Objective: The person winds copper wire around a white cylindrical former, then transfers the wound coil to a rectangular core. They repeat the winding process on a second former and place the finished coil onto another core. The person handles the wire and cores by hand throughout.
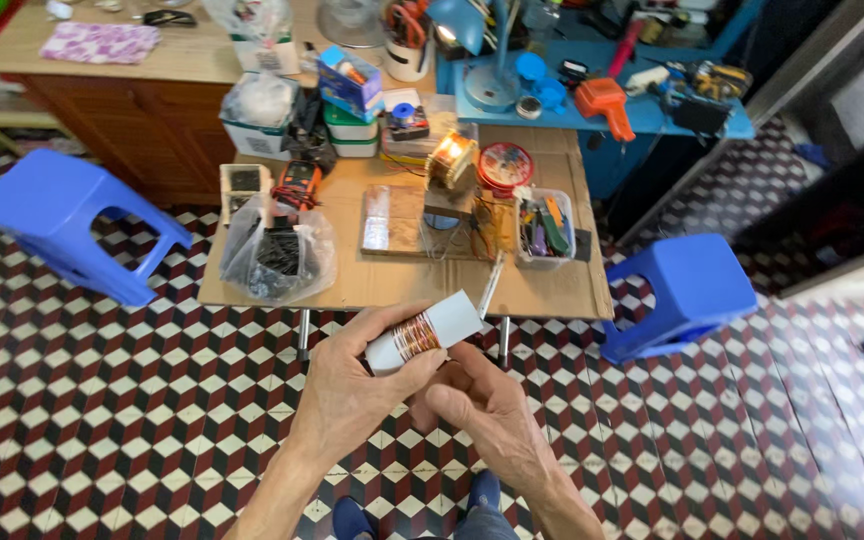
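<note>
My left hand (347, 385) grips a short white tube (425, 331) with a band of copper wire wound around its middle. The tube lies tilted, its far end pointing up and right. My right hand (482, 405) sits just under and beside the tube, fingers curled against its lower end and against the left hand. Both hands hover in front of a low table (562, 290) covered with brown cardboard, above the tiled floor.
On the table lie a clear plastic bag of dark parts (277, 255), an orange multimeter (299, 185), a copper-wound transformer (450, 158), a red wire spool (505, 167) and a clear tool box (544, 228). Blue stools (62, 225) (687, 295) stand left and right. A cluttered blue bench (592, 110) is behind.
</note>
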### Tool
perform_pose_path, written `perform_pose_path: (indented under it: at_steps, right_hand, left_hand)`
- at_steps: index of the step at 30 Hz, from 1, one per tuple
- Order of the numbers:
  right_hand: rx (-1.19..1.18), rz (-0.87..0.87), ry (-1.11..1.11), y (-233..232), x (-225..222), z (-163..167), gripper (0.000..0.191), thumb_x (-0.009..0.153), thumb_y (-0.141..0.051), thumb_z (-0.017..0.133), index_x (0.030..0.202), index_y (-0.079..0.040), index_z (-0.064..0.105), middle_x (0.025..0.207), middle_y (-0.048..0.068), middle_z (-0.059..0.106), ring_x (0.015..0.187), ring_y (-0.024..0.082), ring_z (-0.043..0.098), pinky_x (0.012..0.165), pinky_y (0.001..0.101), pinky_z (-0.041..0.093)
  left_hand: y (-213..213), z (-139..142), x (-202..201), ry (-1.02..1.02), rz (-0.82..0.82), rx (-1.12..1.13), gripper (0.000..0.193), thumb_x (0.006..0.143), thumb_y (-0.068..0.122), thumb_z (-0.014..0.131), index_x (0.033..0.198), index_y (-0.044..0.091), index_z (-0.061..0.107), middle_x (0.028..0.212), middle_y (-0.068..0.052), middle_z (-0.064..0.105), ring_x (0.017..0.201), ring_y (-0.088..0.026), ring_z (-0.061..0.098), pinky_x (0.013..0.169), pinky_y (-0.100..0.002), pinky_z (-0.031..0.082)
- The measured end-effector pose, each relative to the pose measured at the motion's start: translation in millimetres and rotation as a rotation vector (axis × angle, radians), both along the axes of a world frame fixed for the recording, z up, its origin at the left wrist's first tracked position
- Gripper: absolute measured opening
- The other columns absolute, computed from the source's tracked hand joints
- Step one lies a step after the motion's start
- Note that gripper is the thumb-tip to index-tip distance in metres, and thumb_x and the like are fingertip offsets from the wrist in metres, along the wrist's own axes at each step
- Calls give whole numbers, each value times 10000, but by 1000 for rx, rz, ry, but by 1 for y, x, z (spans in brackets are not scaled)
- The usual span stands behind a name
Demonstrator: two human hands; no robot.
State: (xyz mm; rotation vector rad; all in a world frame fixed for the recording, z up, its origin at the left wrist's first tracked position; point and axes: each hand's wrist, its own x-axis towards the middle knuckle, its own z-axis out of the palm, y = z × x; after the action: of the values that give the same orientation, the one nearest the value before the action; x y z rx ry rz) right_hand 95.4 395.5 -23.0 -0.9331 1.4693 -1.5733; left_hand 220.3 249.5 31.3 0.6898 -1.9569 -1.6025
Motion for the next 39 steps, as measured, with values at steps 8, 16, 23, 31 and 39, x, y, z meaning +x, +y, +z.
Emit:
perform_pose_path:
  at_steps: [8,16,23,31,39]
  right_hand:
    - [90,199,-374,12,-72,-68,266,986,-193,655,938,62,712,580,-31,473,510,59,354,463,235,256]
    - [59,239,320,-20,-119,-20,187,995,-177,638,984,-10,719,787,-41,643,695,83,540,602,256,465]
    - [81,262,836,36,-87,-8,204,978,-219,654,926,-22,671,740,-3,570,601,84,542,548,283,420]
    - [225,466,-30,3,-136,-51,264,1028,-221,602,979,23,690,799,-11,607,692,82,480,606,254,407]
    - [271,430,407,57,-102,-10,270,1020,-255,591,925,-25,695,732,2,633,666,82,575,607,267,490]
  left_hand:
    - [22,-10,-17,189,119,450,498,790,64,837,1224,-53,622,1030,-96,768,846,-88,700,717,-212,583]
    - [75,-6,-1,-113,-67,127,389,747,157,893,1103,70,760,1007,-25,716,836,-79,673,720,-256,554]
    - [68,-42,-28,-233,348,205,374,774,220,862,1087,68,725,909,-44,751,778,-107,668,670,-264,545]
    - [80,-33,-24,24,-4,567,389,776,144,844,1115,11,708,938,-62,749,806,-96,692,715,-246,577]
    - [82,-34,-46,-80,376,544,310,820,205,774,1088,61,719,879,-68,768,691,-117,698,610,-268,581]
